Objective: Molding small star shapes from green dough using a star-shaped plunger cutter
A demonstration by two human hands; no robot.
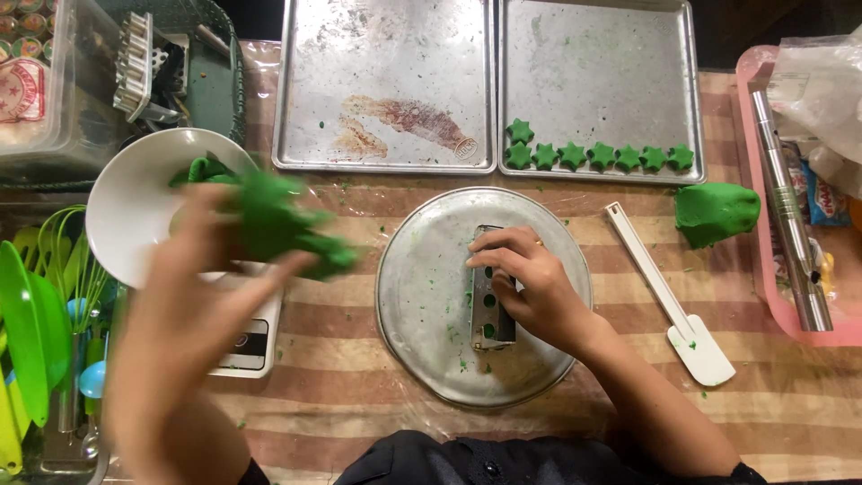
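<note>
Two hands busy: my left hand (193,296) grips a blurred lump of green dough (278,220) over the white bowl (126,211). My right hand (525,287) clamps the metal cutter strip (489,310) on the round steel plate (422,296). Green star cutouts (597,154) line the right baking tray (611,54). Clear plastic bag (822,85) and blue-red wrapper (822,198) sit in the pink tray (752,162), far right; clear tub with round red-white label (20,90) top left.

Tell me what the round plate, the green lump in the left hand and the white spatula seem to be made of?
Round plate: looks like dull, scuffed metal with a grey sheen. Green lump in the left hand: seemingly soft dough, matte, irregular and blurred. White spatula: probably plastic or silicone, smooth and evenly white.
</note>
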